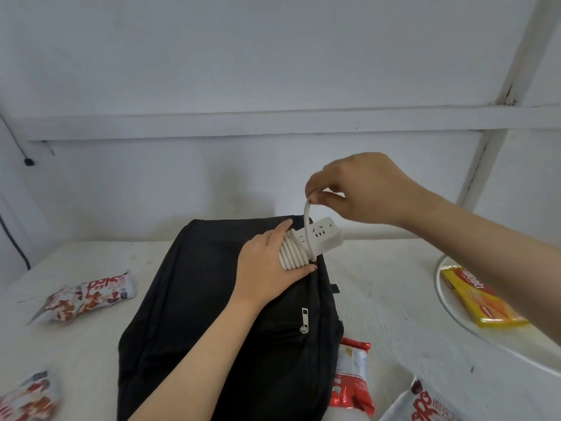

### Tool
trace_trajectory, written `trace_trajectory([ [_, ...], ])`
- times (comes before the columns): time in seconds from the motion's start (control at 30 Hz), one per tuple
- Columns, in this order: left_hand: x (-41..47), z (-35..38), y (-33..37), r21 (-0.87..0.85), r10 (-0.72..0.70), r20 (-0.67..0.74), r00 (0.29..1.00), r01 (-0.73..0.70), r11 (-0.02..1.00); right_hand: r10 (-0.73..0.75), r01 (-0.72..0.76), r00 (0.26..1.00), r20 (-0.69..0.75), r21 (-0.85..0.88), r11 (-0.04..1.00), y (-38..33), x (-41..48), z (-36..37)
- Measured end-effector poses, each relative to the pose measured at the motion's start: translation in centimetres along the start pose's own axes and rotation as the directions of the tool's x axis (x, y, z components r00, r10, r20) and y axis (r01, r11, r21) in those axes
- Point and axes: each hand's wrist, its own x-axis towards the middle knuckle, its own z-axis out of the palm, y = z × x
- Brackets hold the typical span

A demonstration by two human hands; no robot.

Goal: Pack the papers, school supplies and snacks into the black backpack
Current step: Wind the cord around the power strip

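Surface: white tabletop (379, 302) against a white wall
Backpack: black backpack (212, 314) lies flat, under both hands
Left hand: left hand (267, 265) clamped around a white power strip (318, 235) and its coiled cord (293, 253), just above the backpack
Right hand: right hand (364, 189) pinches a cord loop above the strip
Snacks: red-and-white packets (88, 296) left of the left hand; red packet (352, 378) below it; yellow biscuit pack (479, 299) under the right forearm, on a white round tray (455, 323)
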Motion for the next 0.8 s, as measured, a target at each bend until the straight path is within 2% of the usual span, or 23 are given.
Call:
trace_trajectory([
  [0.1,-0.4,-0.6,0.1,-0.042,0.048,-0.002,0.999,-0.048,0.998,0.056,-0.058,0.997,0.046,0.033,0.998,0.8,1.3,0.4],
  [0.17,-0.8,-0.4,-0.2,-0.032,0.111,-0.052,0.992,-0.113,0.993,0.12,-0.127,0.987,0.107,0.066,0.99,1.4,2.0,1.0],
  [0.23,-1.1,0.0,-0.6,-0.001,0.206,-0.111,0.972,-0.208,0.978,0.169,-0.198,0.966,0.197,0.142,0.97,2.2,2.6,1.9],
  [0.37,-1.3,0.4,-1.0,0.053,0.332,-0.117,0.936,-0.328,0.943,0.178,-0.302,0.915,0.363,0.318,0.899,3.0,3.1,4.1],
  [0.47,-1.3,0.3,-1.0,0.022,0.307,-0.129,0.943,-0.306,0.952,0.177,-0.354,0.894,0.41,0.407,0.842,3.5,3.0,5.9],
  [0.67,-1.2,0.0,-0.9,-0.154,0.165,-0.14,0.976,-0.186,0.97,0.174,-0.555,0.789,0.59,0.56,0.615,3.7,1.2,9.2],
  [0.73,-1.2,-0.1,-0.8,-0.185,0.143,-0.134,0.981,-0.166,0.969,0.187,-0.57,0.781,0.596,0.558,0.603,3.7,0.6,9.8],
  [0.8,-1.2,-0.4,-0.6,-0.236,0.102,-0.137,0.985,-0.132,0.963,0.198,-0.538,0.796,0.572,0.52,0.664,3.5,0.2,10.0],
])
